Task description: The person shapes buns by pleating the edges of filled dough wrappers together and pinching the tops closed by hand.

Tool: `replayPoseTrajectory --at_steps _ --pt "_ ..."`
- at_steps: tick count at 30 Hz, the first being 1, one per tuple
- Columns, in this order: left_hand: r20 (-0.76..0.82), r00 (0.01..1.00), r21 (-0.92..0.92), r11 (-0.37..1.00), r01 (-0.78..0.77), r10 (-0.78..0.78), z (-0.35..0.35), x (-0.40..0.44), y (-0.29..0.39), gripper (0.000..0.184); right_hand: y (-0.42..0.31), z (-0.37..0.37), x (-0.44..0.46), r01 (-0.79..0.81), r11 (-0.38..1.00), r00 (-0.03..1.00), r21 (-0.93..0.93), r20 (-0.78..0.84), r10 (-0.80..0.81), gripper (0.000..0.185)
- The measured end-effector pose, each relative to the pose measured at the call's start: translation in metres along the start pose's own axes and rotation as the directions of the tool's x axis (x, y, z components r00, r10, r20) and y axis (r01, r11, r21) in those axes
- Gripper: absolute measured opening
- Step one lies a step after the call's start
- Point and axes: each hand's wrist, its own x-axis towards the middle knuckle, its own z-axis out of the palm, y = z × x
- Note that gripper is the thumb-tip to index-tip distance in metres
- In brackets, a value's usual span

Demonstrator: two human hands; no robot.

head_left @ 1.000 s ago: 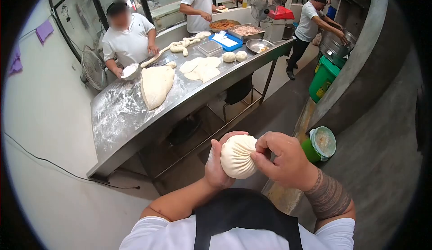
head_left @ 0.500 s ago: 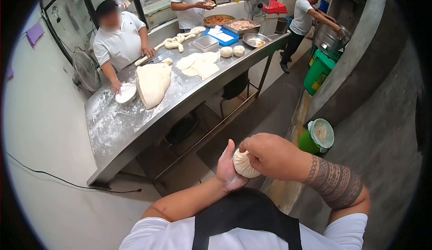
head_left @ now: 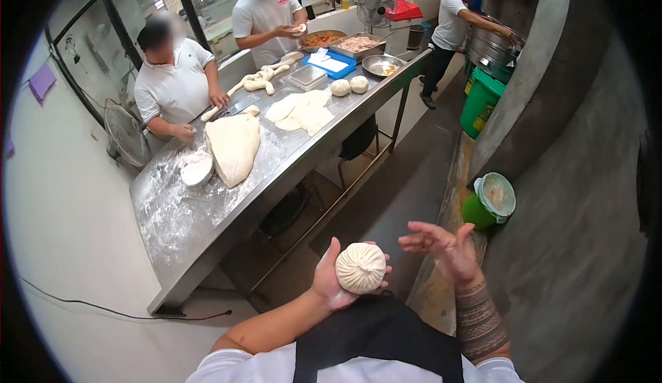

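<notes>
A round pleated bun (head_left: 360,268) rests in the palm of my left hand (head_left: 329,281), its gathered top facing up. My left thumb lies along one side of the bun, and fingertips show at the other. To the right of the bun, apart from it, my right hand (head_left: 447,250) is raised with fingers spread and nothing in it. Both hands are in front of my black apron (head_left: 372,335), away from the metal table.
On the metal table (head_left: 276,165) lie a big dough mass (head_left: 233,150), flat dough sheets (head_left: 301,111), two buns (head_left: 349,86), a flour bowl (head_left: 197,169) and filling trays (head_left: 358,45). Two co-workers stand behind it; another bends over steamers (head_left: 491,50). A green bucket (head_left: 488,203) stands at right.
My right hand has let go of the bun's top and moved right, opening its fingers. The bun now shows whole in my left hand. A co-worker's hand has lifted from the flour bowl.
</notes>
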Motion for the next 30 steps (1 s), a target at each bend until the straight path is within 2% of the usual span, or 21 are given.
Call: replayPoseTrajectory --at_steps 2,5,8,9,12,18,21,30 --pt "0.01 1.0 -0.003 1.0 0.003 -0.003 0.001 -0.003 0.003 0.084 0.037 -0.012 -0.007 -0.047 0.979 0.99 0.197 -0.122 0.072 0.077" --pt "-0.024 1.0 0.013 1.0 0.005 -0.005 0.002 -0.009 0.006 0.083 0.077 -0.014 -0.018 -0.046 0.945 0.91 0.323 -0.377 0.173 0.045" --pt "-0.032 0.999 0.038 0.999 -0.008 0.009 0.001 -0.012 0.015 0.082 0.09 0.008 -0.024 -0.088 0.971 0.853 0.223 -0.486 0.188 0.022" --pt "-0.028 1.0 0.044 0.999 -0.013 0.015 0.001 -0.012 0.018 0.082 0.09 0.013 -0.025 -0.09 0.962 0.841 0.257 -0.498 0.212 0.012" --pt "-0.024 0.999 0.094 0.994 -0.046 0.048 0.006 -0.007 0.028 0.081 0.096 0.016 -0.028 -0.119 0.983 0.823 0.137 -0.54 0.175 0.011" --pt "-0.037 0.996 0.147 0.986 -0.079 0.085 0.023 0.002 0.039 0.079 0.065 0.025 -0.025 -0.057 0.982 0.882 -0.181 -0.47 -0.035 0.009" --pt "-0.022 0.994 0.158 0.982 -0.106 0.11 0.028 0.009 0.036 0.079 0.041 0.032 -0.025 -0.077 0.949 0.902 -0.306 -0.426 -0.064 0.009" --pt "-0.058 0.981 0.136 0.975 -0.178 0.187 0.041 0.034 0.013 0.078 0.014 0.001 -0.029 -0.045 0.934 0.93 -0.353 -0.355 -0.089 0.019"
